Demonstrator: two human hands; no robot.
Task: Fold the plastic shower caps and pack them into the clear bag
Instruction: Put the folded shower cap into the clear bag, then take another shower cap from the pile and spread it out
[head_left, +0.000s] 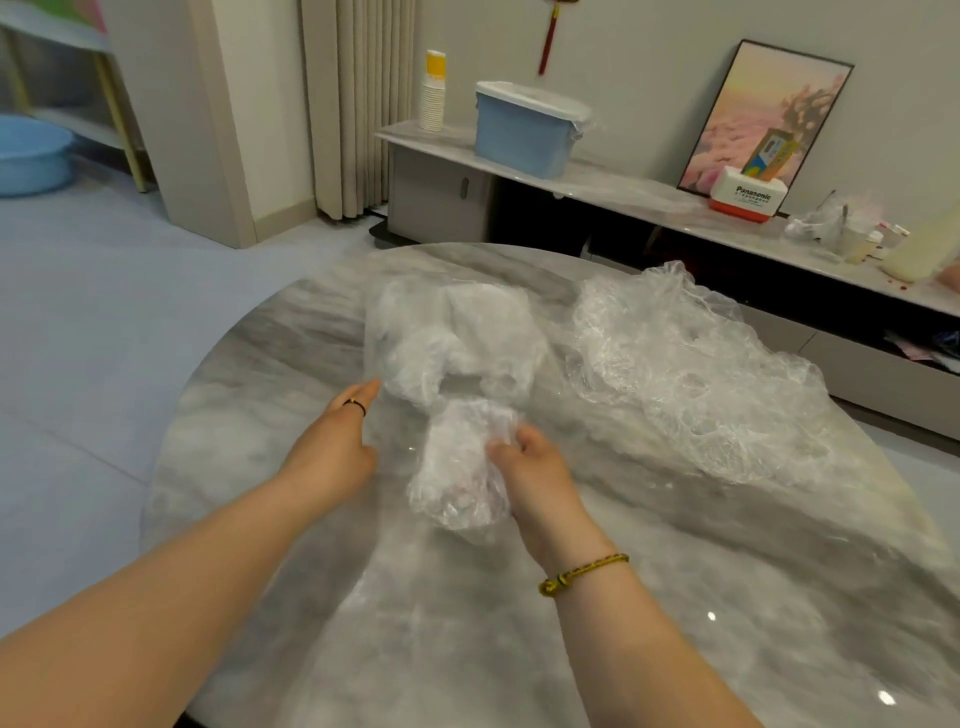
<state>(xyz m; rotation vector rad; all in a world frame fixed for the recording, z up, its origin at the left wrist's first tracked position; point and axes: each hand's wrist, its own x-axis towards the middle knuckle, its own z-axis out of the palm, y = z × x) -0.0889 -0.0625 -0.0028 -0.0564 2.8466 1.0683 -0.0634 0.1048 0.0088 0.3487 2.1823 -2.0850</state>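
Two hands work at frame centre over the marble table (675, 597): the right hand (535, 483) has its fingers curled round a folded shower cap (457, 467), held just below the near edge of the clear bag (457, 338). The left hand (332, 452) has its fingers stretched straight and grips nothing, fingertip at the bag's lower-left edge; cannot tell if it touches. The clear bag lies mid-frame on the table with whitish crumpled plastic inside, and a pile of unfolded caps (691, 374) sits just right of it.
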